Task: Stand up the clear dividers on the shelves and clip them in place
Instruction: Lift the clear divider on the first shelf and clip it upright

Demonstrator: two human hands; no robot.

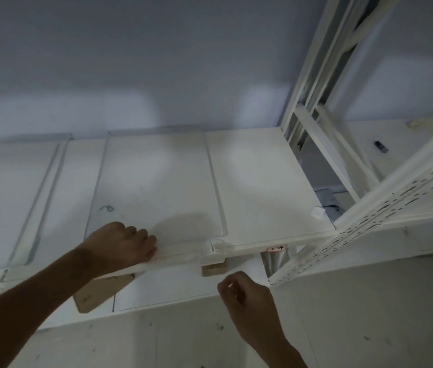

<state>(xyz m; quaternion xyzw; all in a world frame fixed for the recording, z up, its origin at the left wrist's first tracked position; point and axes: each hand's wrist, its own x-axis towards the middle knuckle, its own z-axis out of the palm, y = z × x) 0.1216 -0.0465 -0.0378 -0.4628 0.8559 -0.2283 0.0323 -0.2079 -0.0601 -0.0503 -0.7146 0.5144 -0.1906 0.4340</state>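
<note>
Now your left hand (122,243) pinches the flat clear divider (157,187) at the shelf (268,181) front edge, long axis front-to-back; right hand (244,293) loosely curled, empty.

a clear divider (157,187) lies flat on the white shelf (268,181), a faint green scribble near its front left corner. its right edge runs to a clip (216,248) on the shelf's front lip. farther left a second clear divider (5,187) also lies flat, partly out of view.
</note>
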